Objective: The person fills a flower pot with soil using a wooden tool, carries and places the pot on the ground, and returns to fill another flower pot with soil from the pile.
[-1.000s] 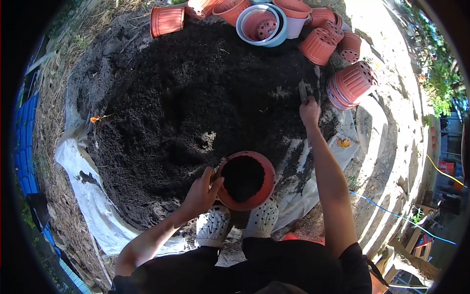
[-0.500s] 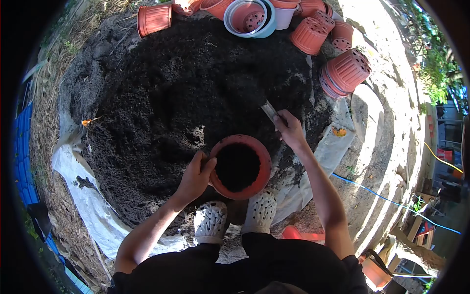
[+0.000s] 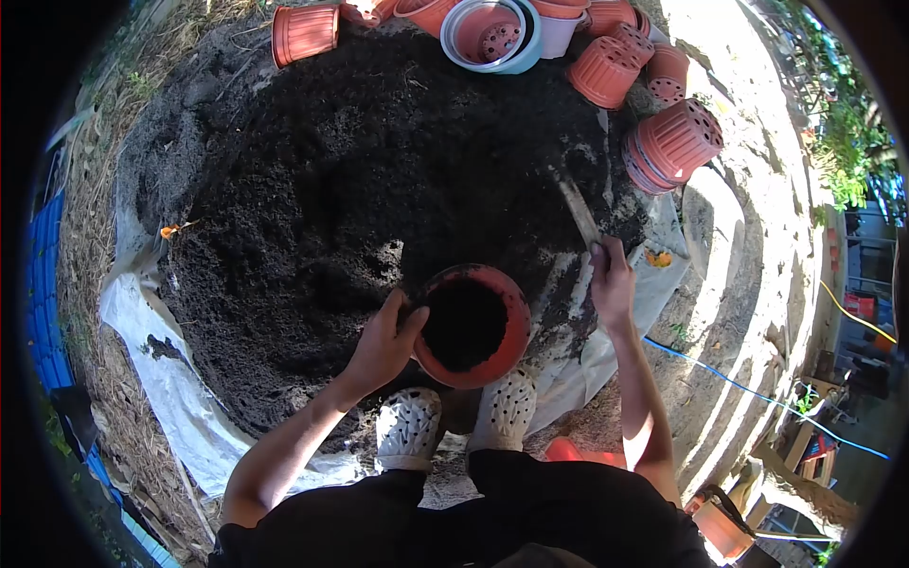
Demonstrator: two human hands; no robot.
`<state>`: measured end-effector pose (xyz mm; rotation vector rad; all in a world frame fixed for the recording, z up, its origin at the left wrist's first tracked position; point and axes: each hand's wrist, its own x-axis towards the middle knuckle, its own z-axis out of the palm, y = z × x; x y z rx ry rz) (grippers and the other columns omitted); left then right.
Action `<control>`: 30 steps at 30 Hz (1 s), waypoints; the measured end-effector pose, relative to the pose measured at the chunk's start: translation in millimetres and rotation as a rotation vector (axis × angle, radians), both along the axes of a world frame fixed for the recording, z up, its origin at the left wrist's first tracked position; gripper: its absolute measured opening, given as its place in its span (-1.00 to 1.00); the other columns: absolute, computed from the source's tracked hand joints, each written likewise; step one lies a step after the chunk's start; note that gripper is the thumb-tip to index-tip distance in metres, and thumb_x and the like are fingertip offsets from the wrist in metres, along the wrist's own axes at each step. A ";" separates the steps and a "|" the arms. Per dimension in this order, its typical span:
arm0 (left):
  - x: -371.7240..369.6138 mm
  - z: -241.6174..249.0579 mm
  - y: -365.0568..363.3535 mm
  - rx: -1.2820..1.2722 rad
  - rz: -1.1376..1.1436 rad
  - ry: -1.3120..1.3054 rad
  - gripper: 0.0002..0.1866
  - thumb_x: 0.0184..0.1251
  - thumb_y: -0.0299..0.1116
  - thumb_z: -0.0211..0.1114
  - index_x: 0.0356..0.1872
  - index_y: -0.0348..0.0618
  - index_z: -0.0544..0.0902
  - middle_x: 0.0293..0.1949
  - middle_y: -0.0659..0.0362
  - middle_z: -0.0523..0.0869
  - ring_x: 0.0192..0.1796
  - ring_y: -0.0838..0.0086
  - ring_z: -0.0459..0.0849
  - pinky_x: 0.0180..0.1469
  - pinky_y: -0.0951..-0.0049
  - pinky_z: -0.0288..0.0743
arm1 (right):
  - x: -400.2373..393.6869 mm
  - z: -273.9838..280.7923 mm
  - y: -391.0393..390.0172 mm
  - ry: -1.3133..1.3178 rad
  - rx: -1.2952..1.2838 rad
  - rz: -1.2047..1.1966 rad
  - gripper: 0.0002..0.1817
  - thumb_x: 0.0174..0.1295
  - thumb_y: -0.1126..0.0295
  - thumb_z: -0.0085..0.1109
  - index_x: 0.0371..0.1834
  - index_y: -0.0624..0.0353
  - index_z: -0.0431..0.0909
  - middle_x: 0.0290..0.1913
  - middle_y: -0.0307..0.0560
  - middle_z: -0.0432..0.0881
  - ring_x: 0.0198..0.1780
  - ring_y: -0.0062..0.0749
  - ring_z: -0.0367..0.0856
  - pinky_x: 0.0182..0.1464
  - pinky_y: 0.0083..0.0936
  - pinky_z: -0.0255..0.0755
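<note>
My left hand grips the left rim of a reddish-brown plastic plant pot, thumb over the edge. Dark soil lies inside the pot, below its rim. The pot stands upright in front of my feet. My right hand, to the right of the pot, is closed round the near end of a narrow, pale stick-like tool. The tool slants up and left over the soil heap; its far end is dark and hard to make out against the soil.
Several empty reddish plant pots lie or stand along the far edge, with a pale blue pot among them. A white sheet shows under the heap. My white clogs stand close below the pot. A blue hose runs at right.
My right hand has moved right and slightly down with the stick-like tool, away from the middle of the heap. My left hand and the pot have barely shifted.
</note>
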<state>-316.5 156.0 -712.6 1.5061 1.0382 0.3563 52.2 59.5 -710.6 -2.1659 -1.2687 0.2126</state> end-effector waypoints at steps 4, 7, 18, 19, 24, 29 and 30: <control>7.8 22.3 -12.2 -0.163 -0.074 -0.094 -0.77 0.61 -0.31 0.22 -0.12 -0.28 0.44 -0.41 0.04 0.68 -0.40 0.40 0.73 -0.39 0.34 0.57 | 46.8 -49.3 27.9 -0.056 -0.049 -0.209 -0.79 0.53 0.29 0.04 0.02 0.19 0.52 -0.31 0.30 0.72 -0.21 0.33 0.72 -0.21 0.09 0.51; 9.5 25.6 -12.1 -0.168 -0.075 -0.111 -0.75 0.60 -0.28 0.23 -0.12 -0.27 0.44 -0.47 -0.04 0.67 -0.43 0.17 0.77 -0.39 0.24 0.52 | 63.5 -79.9 63.1 -0.134 -0.127 -0.287 -0.75 0.52 0.24 0.03 0.02 0.18 0.55 -0.25 0.37 0.72 -0.14 0.39 0.70 -0.15 0.15 0.53; 2.9 5.7 -5.6 0.096 0.049 0.038 -0.74 0.60 -0.31 0.25 -0.26 -0.22 0.41 -0.52 0.14 0.53 -0.46 0.59 0.47 -0.41 0.39 0.36 | -48.6 -69.8 81.4 0.154 -0.112 0.131 -0.83 0.53 0.31 0.05 -0.07 0.17 0.56 -0.41 0.30 0.70 -0.35 0.30 0.72 -0.32 0.08 0.56; 3.5 5.8 -4.2 0.091 0.046 0.039 -0.74 0.60 -0.31 0.25 -0.26 -0.22 0.41 -0.52 0.14 0.53 -0.46 0.59 0.47 -0.41 0.39 0.36 | -49.8 -61.4 77.8 0.320 -0.179 0.124 -0.82 0.53 0.31 0.07 -0.06 0.18 0.56 -0.47 0.19 0.68 -0.44 0.10 0.72 -0.39 -0.05 0.54; 5.1 17.8 6.1 -0.037 0.048 0.042 -0.74 0.59 -0.29 0.27 -0.25 -0.23 0.46 -0.55 0.17 0.53 -0.46 0.63 0.45 -0.42 0.41 0.35 | -52.4 -46.5 54.6 0.626 -0.209 0.091 -0.80 0.55 0.29 0.11 -0.04 0.22 0.57 -0.58 -0.08 0.60 -0.61 -0.46 0.59 -0.52 -0.38 0.44; 5.2 18.4 8.9 -0.047 0.074 0.048 -0.75 0.57 -0.29 0.29 -0.25 -0.24 0.50 -0.53 0.17 0.57 -0.45 0.64 0.46 -0.40 0.43 0.37 | -58.6 -18.4 15.3 0.417 -0.040 0.173 -0.87 0.48 0.37 0.21 -0.08 0.21 0.58 -0.59 -0.07 0.59 -0.62 -0.46 0.57 -0.54 -0.41 0.41; 5.0 17.0 8.6 -0.015 0.074 0.065 -0.75 0.57 -0.29 0.30 -0.25 -0.24 0.51 -0.52 0.17 0.58 -0.44 0.64 0.46 -0.40 0.43 0.37 | -60.3 -11.0 5.0 0.416 -0.042 0.176 -0.87 0.48 0.37 0.21 -0.08 0.21 0.58 -0.59 -0.07 0.59 -0.62 -0.46 0.57 -0.54 -0.41 0.41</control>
